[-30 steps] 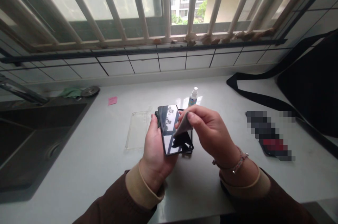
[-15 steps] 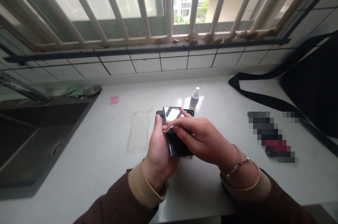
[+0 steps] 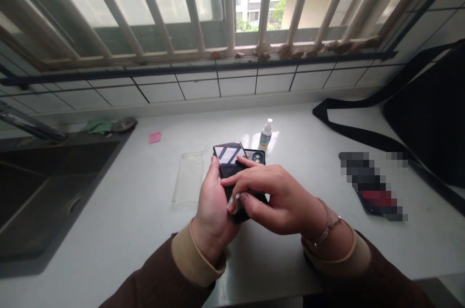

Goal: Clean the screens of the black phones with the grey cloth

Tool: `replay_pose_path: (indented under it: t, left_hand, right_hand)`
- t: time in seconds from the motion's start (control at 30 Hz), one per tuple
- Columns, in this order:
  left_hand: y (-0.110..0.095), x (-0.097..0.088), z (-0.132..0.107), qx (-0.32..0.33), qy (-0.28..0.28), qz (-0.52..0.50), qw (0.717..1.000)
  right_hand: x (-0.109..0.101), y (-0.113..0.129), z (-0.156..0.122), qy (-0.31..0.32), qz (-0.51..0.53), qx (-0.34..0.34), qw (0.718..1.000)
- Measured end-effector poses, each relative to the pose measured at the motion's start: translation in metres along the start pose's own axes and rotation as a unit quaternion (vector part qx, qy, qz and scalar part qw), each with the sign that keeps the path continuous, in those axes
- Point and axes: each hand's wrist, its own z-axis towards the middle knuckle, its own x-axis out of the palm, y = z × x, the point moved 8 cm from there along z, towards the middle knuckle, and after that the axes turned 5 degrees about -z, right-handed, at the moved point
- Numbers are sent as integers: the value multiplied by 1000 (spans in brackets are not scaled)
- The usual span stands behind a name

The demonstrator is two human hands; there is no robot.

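Observation:
My left hand (image 3: 210, 204) grips a black smartphone (image 3: 229, 157) by its left edge, screen up, over the white counter. My right hand (image 3: 271, 194) lies across the lower part of the screen and presses a small grey wipe cloth (image 3: 236, 205) against it with the fingertips. Most of the cloth is hidden under my fingers. A second black phone (image 3: 256, 157) with a camera ring lies on the counter just behind the held one.
A clear phone case (image 3: 189, 178) lies left of my hands. A small spray bottle (image 3: 266, 134) stands behind them. A pink note (image 3: 154, 137) lies further left. A dark sink (image 3: 39, 187) fills the left side. A black bag with strap (image 3: 425, 109) and a blurred flat item (image 3: 374, 184) lie right.
My right hand has slid the cloth from the top of the screen down toward its lower end. The phone has tilted flatter in my left hand.

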Motion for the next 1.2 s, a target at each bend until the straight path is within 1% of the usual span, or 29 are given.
replay_pose_path:
  t: [0.17,0.23,0.43,0.57,0.7,0.8,0.93,1.03,1.1,1.2]
  left_hand:
    - [-1,2,-1,11,29,14,999]
    - [-1,3,-1,10,37,18,999]
    - [0,7,-2,0,64,15,998]
    - [0,6,-4,-1,54,20,998]
    - [3,2,-7,-10,34,29,999]
    - [5,1,-8,-14,32,43,998]
    - [4,2,-6,-9,28,41,999]
    - [-2,2,-4,20,14,26,999]
    - [-7,2,-2,43,5,15,999]
    - [-8,1,-1,49,3,8,999]
  right_hand:
    - [-3,-2,-1,-28,-13,-4,1000]
    - [-5,-5,-2,-50,-30,5,998]
    - [-13,-24,-5,-120,-95,92,984]
    - [-19,-25,-6,-149,-141,100,974]
    - [-23,-24,-6,-160,-146,103,971]
    - [-26,-24,-8,-177,-157,109,966]
    - [-24,-23,-8,-177,-168,104,964]
    - [-19,-21,-7,-159,-149,89,972]
    - [-15,-17,-7,-139,-130,68,979]
    - [-11,-10,-7,-118,-99,26,988]
